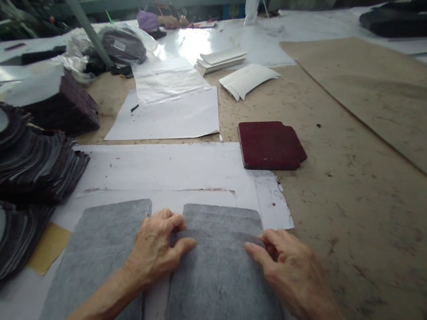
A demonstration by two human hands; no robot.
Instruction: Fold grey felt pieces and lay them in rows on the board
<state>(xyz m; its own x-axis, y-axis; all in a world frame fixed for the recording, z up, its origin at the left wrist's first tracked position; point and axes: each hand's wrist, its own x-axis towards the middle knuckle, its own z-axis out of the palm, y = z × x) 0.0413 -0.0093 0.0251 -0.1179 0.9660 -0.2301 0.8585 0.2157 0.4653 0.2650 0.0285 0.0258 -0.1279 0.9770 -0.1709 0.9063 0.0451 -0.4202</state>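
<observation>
A long grey panel [215,291] with a cloth-like surface and rounded top corners lies in front of me on white paper. My left hand [161,245] pinches its left edge near the top, thumb on the upper face. At the opposite edge, my right hand [283,258] grips the panel between thumb and curled fingers. A faint crosswise band runs between the two hands. To the left lies a second grey panel [103,250], partly covered by my left wrist and forearm. Beyond the panels rests a dark red piece, apparently a stack [270,145], with notched corners.
Tall stacks of dark-edged curved pieces [39,168] stand at the left, beside a yellow paper scrap [50,248]. White sheets [167,117] and white strips [221,58] lie farther back. Brown paper [367,70] covers the far right. Across the table sits another person [154,15].
</observation>
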